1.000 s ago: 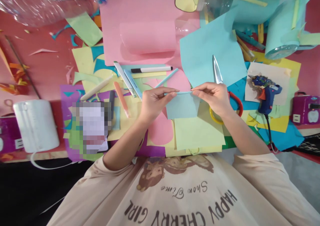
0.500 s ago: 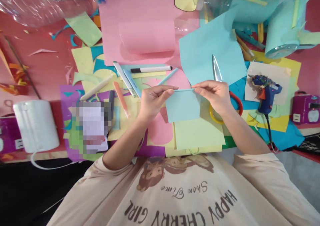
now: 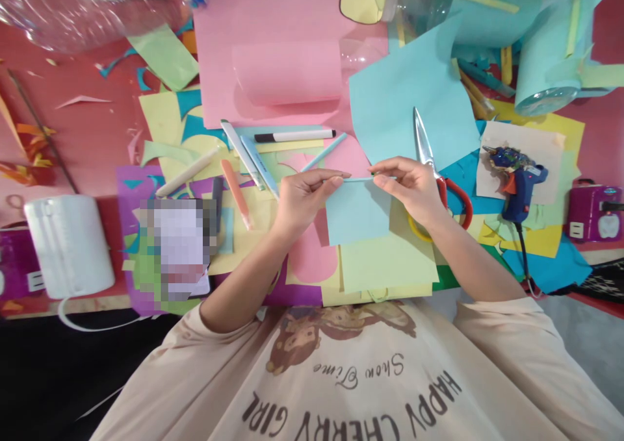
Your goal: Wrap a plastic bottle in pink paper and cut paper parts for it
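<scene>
A small light blue paper piece (image 3: 358,210) hangs between my two hands above the table. My left hand (image 3: 302,201) pinches its upper left corner with thumb and fingertips. My right hand (image 3: 412,191) pinches the upper right corner, and the top edge is stretched flat between them. Under the piece lie a light green sheet (image 3: 390,262) and a pink cut-out (image 3: 312,252). Scissors (image 3: 431,162) with red and yellow handles lie just behind my right hand, blades pointing away from me.
A blue glue gun (image 3: 517,178) lies on paper to the right. Several pens and a black marker (image 3: 292,136) lie left of my hands. Large pink (image 3: 273,45) and blue (image 3: 414,97) sheets, clear plastic bottles (image 3: 82,6), a white roll (image 3: 68,243) and paper scraps cover the red table.
The blue piece has swung lower and hangs longer beneath my fingers. My right hand has shifted slightly left, uncovering more of the scissors.
</scene>
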`<move>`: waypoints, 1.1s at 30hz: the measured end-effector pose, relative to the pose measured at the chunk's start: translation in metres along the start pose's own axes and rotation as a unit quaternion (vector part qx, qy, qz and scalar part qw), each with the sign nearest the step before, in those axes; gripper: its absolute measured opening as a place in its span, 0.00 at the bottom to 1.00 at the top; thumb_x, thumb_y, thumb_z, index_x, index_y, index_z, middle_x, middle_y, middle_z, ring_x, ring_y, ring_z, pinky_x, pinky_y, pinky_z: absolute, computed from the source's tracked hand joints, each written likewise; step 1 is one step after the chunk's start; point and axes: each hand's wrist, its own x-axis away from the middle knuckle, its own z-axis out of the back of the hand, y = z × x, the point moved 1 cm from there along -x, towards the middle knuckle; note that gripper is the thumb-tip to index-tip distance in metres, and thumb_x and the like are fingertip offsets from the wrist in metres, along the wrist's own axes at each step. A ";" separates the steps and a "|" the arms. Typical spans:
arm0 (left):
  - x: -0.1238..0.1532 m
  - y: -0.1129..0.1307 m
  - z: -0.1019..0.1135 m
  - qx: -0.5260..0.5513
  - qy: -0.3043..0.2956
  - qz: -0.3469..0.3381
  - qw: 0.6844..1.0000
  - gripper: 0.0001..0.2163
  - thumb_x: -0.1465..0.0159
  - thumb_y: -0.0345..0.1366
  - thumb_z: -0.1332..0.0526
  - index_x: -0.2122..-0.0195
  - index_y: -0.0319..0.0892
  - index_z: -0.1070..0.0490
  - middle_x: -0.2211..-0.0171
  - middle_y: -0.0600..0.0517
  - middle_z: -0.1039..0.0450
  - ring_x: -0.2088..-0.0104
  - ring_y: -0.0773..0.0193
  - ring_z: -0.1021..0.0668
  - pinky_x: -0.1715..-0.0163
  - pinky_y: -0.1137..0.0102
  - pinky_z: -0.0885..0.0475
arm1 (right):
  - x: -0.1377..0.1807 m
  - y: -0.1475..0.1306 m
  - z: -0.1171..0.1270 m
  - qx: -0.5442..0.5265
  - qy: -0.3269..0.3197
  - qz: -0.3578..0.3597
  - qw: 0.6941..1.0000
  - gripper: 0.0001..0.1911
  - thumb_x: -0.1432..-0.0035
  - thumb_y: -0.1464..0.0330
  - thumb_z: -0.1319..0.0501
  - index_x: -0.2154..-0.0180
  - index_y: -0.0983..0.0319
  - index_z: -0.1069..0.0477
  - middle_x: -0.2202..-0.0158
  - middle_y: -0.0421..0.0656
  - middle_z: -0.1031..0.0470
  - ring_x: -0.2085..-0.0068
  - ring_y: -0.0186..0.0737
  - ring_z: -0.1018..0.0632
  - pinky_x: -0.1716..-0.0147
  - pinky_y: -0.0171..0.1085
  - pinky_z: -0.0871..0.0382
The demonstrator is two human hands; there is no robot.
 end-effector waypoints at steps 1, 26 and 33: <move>0.000 0.000 0.000 0.000 -0.007 0.003 1.000 0.14 0.44 0.49 0.34 0.68 0.44 0.19 0.69 0.49 0.18 0.69 0.64 0.20 0.72 0.73 0.27 | 0.000 0.001 -0.001 0.006 -0.005 -0.005 1.000 0.09 0.47 0.60 0.33 0.66 0.59 0.21 0.68 0.39 0.20 0.67 0.34 0.21 0.70 0.32 0.28; -0.003 -0.004 0.002 0.065 0.019 0.035 0.997 0.12 0.49 0.46 0.30 0.71 0.43 0.20 0.69 0.49 0.19 0.70 0.65 0.20 0.71 0.73 0.25 | 0.000 -0.002 0.002 0.005 0.048 0.019 0.999 0.07 0.48 0.60 0.33 0.68 0.56 0.20 0.73 0.38 0.21 0.72 0.32 0.24 0.74 0.32 0.31; -0.006 -0.009 0.005 0.076 0.055 0.054 0.994 0.10 0.49 0.45 0.30 0.72 0.44 0.20 0.74 0.53 0.21 0.76 0.71 0.25 0.80 0.76 0.32 | -0.002 0.001 0.006 0.023 0.057 0.016 0.998 0.09 0.47 0.58 0.34 0.67 0.55 0.20 0.69 0.38 0.20 0.69 0.33 0.23 0.72 0.33 0.30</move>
